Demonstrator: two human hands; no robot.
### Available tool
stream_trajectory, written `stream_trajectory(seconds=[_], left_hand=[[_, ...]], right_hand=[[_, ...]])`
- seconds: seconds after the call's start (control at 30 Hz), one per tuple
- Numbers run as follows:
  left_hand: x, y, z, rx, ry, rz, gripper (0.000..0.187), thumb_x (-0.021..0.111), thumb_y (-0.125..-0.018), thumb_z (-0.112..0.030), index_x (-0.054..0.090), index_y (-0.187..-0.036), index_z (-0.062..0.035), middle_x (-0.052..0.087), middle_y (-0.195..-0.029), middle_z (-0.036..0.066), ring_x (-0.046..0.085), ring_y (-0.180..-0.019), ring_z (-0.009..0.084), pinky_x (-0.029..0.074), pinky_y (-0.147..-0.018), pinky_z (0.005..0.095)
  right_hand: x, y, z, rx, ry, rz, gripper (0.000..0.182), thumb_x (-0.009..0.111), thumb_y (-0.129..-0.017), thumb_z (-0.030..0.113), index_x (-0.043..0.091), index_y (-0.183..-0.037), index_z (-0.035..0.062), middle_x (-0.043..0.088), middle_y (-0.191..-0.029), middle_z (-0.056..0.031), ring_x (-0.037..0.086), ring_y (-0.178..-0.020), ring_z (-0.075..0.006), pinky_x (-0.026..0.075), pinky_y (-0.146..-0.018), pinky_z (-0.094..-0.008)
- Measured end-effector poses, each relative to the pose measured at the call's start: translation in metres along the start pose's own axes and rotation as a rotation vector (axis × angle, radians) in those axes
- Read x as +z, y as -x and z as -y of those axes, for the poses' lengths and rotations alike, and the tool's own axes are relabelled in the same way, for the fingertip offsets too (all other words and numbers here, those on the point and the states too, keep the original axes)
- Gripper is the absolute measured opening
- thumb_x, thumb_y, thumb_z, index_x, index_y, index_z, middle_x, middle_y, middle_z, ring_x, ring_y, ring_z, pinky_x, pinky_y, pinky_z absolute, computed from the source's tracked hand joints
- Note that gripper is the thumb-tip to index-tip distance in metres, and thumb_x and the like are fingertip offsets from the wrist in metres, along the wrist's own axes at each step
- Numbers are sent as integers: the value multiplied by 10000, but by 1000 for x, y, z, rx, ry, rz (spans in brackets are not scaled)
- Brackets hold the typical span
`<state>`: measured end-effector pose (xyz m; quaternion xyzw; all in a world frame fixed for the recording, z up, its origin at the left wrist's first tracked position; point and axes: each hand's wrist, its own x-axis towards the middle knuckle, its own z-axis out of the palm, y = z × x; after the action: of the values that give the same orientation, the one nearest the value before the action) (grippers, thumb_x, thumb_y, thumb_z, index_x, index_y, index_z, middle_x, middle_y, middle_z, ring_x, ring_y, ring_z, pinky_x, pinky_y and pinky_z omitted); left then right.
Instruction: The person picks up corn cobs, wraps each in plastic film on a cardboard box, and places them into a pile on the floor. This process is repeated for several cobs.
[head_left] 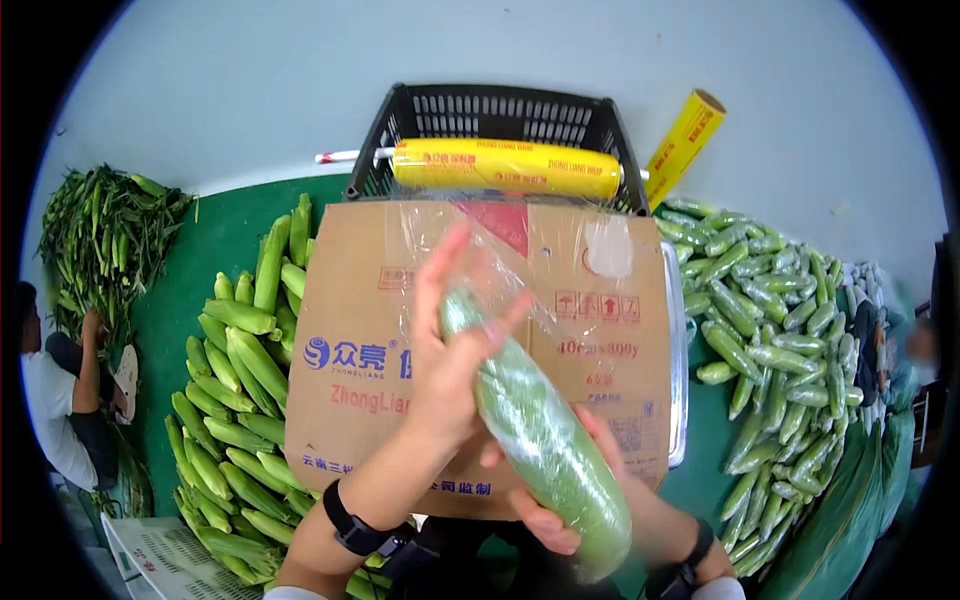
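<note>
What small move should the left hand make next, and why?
Probably the left hand should smooth the film down over the corn at its upper end. There the film looks loose, while lower down it lies close around the corn, and the right hand supports the lower part.

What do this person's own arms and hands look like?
The left hand and right hand are bare, with no gloves. There's a black left wristband and a black right wristband. Whitish edges of a left sleeve and right sleeve peek in.
</note>
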<state>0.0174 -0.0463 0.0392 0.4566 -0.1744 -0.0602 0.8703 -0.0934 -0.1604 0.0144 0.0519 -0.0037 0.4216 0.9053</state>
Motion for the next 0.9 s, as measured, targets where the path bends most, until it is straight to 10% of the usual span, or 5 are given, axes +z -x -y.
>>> stream_trajectory(seconds=[0.13,0.37,0.57,0.77,0.9], left_hand=[[-23,-17,2,-371,480,-53,331,516,-899,-159,417,-1214,-159,559,-926,113,620,-782,248,547,-669,394],[-64,24,-12,-189,-539,-205,184,394,-1003,-209,417,-1115,-66,496,-877,50,552,-693,142,494,-622,284],[-92,86,-10,-263,-650,-22,226,405,-994,-177,531,-939,2,559,-864,56,557,-685,121,473,-572,228],[-96,87,-24,-1053,-123,-84,309,353,-1011,-208,571,-988,10,620,-876,102,628,-647,181,518,-536,276],[-80,97,-21,-631,-716,418,410,485,-938,-301,497,-1186,26,581,-1107,173,604,-938,263,494,-782,355]], right_hand=[[-41,-35,1,54,-264,517,769,277,-920,649,229,-1457,100,559,-988,-278,608,-755,-325,510,-613,-374],[-6,31,7,-335,981,-1099,505,348,-998,423,481,-1317,55,615,-1142,-117,650,-794,-261,527,-635,-296],[-7,56,37,-1472,2044,-739,503,368,-966,404,685,-910,18,688,-901,-120,640,-668,-263,510,-641,-314],[9,48,14,-1192,1232,-673,289,518,-941,219,661,-895,-29,685,-856,-116,663,-735,-213,529,-708,-324],[33,52,31,-1191,991,-784,325,545,-939,201,498,-1187,-4,643,-858,-135,654,-822,-265,520,-785,-405]])
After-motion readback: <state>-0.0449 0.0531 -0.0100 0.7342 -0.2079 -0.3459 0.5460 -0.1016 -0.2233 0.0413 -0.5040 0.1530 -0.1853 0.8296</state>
